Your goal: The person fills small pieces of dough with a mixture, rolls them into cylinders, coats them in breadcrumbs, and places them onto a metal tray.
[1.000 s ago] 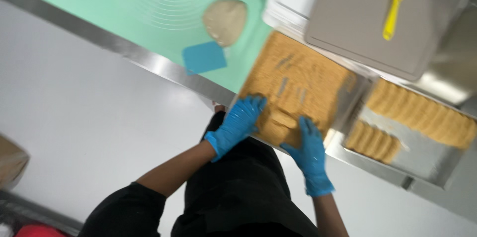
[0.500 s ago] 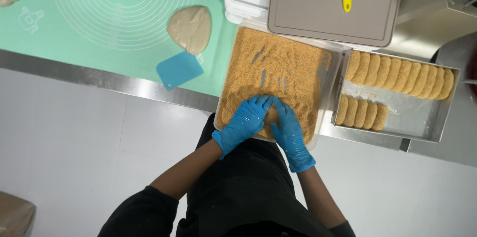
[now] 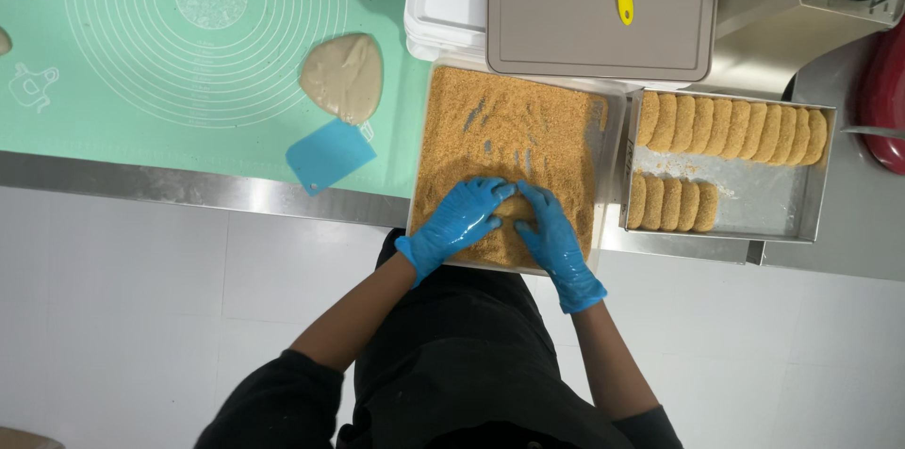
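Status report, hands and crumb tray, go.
Left hand and right hand cupped together over something half-buried in the breadcrumb tray. Blue scraper lies apart. Nothing in the way.

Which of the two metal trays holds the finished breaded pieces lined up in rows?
The smaller tray on the right, with two rows of breaded pieces. The crumb tray beside it holds loose crumbs, where both gloved hands press.

Two blue-gloved hands press together in a metal tray of golden breadcrumbs (image 3: pixel 509 129), the left hand (image 3: pixel 459 220) and right hand (image 3: pixel 550 237) cupped around a crumb-coated piece (image 3: pixel 509 211) near the tray's front edge. Right of that tray, a second metal tray (image 3: pixel 754 199) holds two rows of breaded patties (image 3: pixel 731 124). Left of the crumb tray, a blue scraper (image 3: pixel 328 155) and a lump of dough (image 3: pixel 344 75) lie on a green mat (image 3: pixel 141 119).
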